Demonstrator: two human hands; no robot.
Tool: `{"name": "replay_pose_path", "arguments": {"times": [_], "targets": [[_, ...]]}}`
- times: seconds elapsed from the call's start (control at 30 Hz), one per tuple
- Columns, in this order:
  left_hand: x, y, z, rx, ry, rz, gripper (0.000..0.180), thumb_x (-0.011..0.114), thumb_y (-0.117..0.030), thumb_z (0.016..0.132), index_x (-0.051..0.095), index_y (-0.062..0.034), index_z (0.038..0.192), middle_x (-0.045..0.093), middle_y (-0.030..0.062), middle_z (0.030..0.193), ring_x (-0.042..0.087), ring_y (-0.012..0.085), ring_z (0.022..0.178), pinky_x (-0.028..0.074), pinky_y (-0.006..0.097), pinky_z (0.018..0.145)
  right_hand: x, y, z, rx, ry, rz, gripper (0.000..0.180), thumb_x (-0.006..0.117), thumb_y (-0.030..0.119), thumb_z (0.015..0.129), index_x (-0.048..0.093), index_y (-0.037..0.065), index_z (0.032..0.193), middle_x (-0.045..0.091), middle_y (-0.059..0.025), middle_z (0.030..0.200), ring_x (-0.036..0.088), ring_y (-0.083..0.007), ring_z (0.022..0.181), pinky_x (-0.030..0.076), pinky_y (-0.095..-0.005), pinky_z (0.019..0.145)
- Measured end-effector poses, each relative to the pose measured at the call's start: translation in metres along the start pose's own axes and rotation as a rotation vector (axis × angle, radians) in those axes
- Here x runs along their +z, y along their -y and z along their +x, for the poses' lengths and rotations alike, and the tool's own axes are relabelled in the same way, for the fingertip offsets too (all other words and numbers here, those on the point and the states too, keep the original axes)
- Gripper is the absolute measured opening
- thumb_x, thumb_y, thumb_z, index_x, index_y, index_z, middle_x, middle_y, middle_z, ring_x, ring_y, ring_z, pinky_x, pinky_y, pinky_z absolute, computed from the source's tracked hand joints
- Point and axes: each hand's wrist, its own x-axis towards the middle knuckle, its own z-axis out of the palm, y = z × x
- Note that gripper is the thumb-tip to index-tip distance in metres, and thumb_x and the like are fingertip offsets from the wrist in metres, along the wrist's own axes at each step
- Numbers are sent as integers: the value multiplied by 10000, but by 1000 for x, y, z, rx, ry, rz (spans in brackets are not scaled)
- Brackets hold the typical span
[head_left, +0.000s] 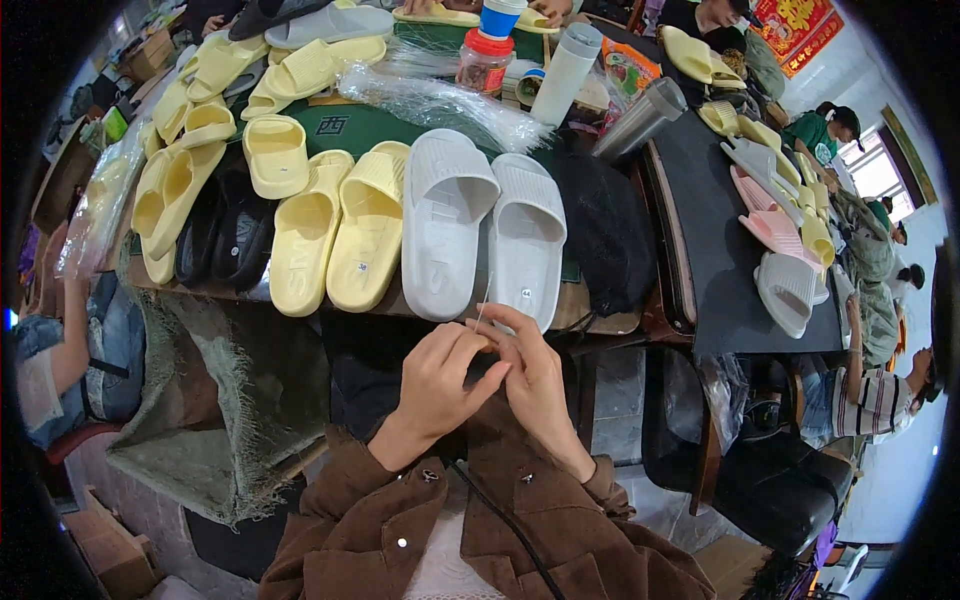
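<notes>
Hands meet just below the table edge: the left hand (437, 372) and the right hand (530, 375) are both curled nearly shut, fingertips touching, and pinch between them a thin pale strip (483, 308), perhaps a plastic tie or a thread, which rises toward the toe of the white slipper (527, 238) directly above; its exact kind is too fine to tell. Beside that slipper lies its white mate (443, 222), and further left two pale yellow slippers (340, 228) sit side by side, all toes toward the person at the front of the table (610, 322). Black slippers (222, 232) and more yellow ones crowd the left end, clear plastic bags (440, 100) lie behind, and a white flask (566, 72) and a steel cup (640, 118) stand past them. Judged risk: the strip is slight and held by fingertips only, so any slackening of the pinch could drop it onto the dark lap below, where it would be hard to find; the white pair overhangs the table edge and a knock from a rising hand could tip it off.
</notes>
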Motion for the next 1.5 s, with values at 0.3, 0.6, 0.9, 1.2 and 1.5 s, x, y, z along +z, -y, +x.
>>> {"name": "replay_pose_path", "arguments": {"times": [0.3, 0.6, 0.9, 1.2, 1.5], "targets": [[2, 6, -5, -26, 9, 39, 174, 709, -38, 703, 571, -30, 809, 564, 106, 784, 579, 301, 700, 471, 367, 607, 1, 10, -2, 6, 121, 78, 587, 318, -171, 784, 342, -14, 1349, 492, -213, 1289, 469, -297, 1247, 359, -338, 1027], [1, 5, -2, -39, -19, 80, 192, 710, -30, 695, 579, -19, 834, 566, 104, 802, 580, 290, 705, 468, 360, 597, -4, 10, -2, -36, 201, -3, 752, 340, -183, 689, 276, 14, 1412, 385, -217, 1383, 379, -317, 1309, 301, -367, 1070], [4, 4, -5, -18, -20, 67, 229, 702, 6, 670, 592, -14, 870, 569, 101, 815, 586, 288, 721, 474, 368, 618, -4, 14, 0, -47, 201, 27, 774, 357, -192, 671, 286, 19, 1412, 394, -195, 1384, 386, -306, 1307, 294, -358, 1075], [-20, 3, 3, -239, -195, -162, 149, 633, 71, 731, 581, -4, 848, 558, 72, 799, 515, 148, 646, 423, 243, 580, -8, 5, 1, 81, 165, 95, 458, 471, -65, 889, 410, 14, 1336, 581, -136, 1141, 615, -188, 967, 498, -283, 797], [-45, 28, 3, -388, -325, -196, 95, 583, 43, 802, 574, 7, 889, 540, 45, 822, 495, 106, 690, 418, 227, 640, -28, 13, 3, 116, 248, 102, 363, 485, -54, 895, 543, 42, 1241, 646, -71, 910, 605, -94, 704, 474, -213, 594]]}}
